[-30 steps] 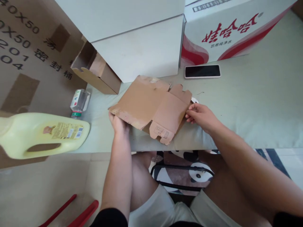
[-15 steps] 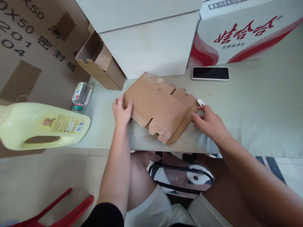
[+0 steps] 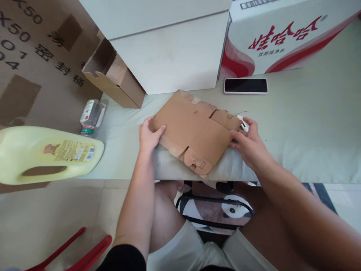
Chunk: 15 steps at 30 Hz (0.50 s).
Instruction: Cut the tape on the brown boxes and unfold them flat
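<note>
A flattened cardboard box (image 3: 194, 128) with slotted end flaps lies tilted on the pale green cloth, printed on its near flap. My left hand (image 3: 149, 136) grips its left edge, thumb on top and fingers underneath. At the right end, my right hand (image 3: 248, 141) pinches the cardboard's edge near the thumb, fingers partly hidden. A small white object with a dark slot (image 3: 243, 123) sits by my right index finger, behind the cardboard corner; whether that finger holds it I cannot tell.
White boxes (image 3: 169, 56) and a red-and-white carton (image 3: 262, 52) stand behind, with a phone (image 3: 245, 86) in front. Leftward are an open cardboard box (image 3: 128, 92), a clear bottle (image 3: 91, 114), a yellow jug (image 3: 79, 165) and a large carton (image 3: 19, 99). The cloth's front edge is near my knees.
The cardboard's right end flap, which sloped downward, now shows its face level with the panel. Both hands shifted slightly right with it, and my right hand has turned. The view shifted a little.
</note>
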Tool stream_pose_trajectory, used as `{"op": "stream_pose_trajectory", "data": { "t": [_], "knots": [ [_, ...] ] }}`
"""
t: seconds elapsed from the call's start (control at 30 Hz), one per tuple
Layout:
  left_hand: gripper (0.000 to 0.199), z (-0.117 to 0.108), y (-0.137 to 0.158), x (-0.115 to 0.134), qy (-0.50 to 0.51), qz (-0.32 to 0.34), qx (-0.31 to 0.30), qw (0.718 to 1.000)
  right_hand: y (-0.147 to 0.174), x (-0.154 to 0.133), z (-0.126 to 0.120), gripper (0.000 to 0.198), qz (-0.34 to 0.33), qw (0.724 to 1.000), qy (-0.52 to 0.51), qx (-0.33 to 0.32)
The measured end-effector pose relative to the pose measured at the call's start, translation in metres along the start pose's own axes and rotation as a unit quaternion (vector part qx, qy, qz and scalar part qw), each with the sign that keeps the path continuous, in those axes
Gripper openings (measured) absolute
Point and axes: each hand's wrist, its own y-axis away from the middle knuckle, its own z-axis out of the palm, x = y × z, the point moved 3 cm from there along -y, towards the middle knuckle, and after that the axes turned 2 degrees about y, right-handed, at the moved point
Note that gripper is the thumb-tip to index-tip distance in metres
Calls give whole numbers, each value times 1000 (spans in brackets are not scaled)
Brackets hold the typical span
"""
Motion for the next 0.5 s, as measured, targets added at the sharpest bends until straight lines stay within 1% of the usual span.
{"op": "stream_pose_trajectory", "data": {
  "t": [0.07, 0.13, 0.17, 0.23, 0.27, 0.37, 0.43, 0.5],
  "knots": [
    [60, 0, -1, 0, 69, -24, 41, 996, -2, -6, 2, 69, 34, 993, -108, 42],
    [56, 1, -2, 0, 124, -47, 66, 989, -3, -11, 4, 62, 47, 981, -178, 58],
    [56, 2, -1, 1, 147, -56, 72, 985, -3, -13, 6, 55, 52, 978, -195, 47],
    [56, 4, 0, 4, 187, -69, 78, 977, 0, -14, 12, 44, 60, 979, -193, -3],
    [55, 5, 0, 6, 201, -69, 82, 974, 3, -14, 15, 42, 63, 981, -181, -33],
    [52, 4, 2, 12, 245, -65, 112, 961, 17, -10, 26, 45, 88, 979, -151, -103],
    [50, 3, 2, 16, 307, -71, 132, 940, 26, -8, 32, 46, 113, 973, -144, -138],
    [43, 2, 2, 19, 401, -80, 148, 900, 31, -9, 33, 46, 118, 971, -143, -154]
  ]
}}
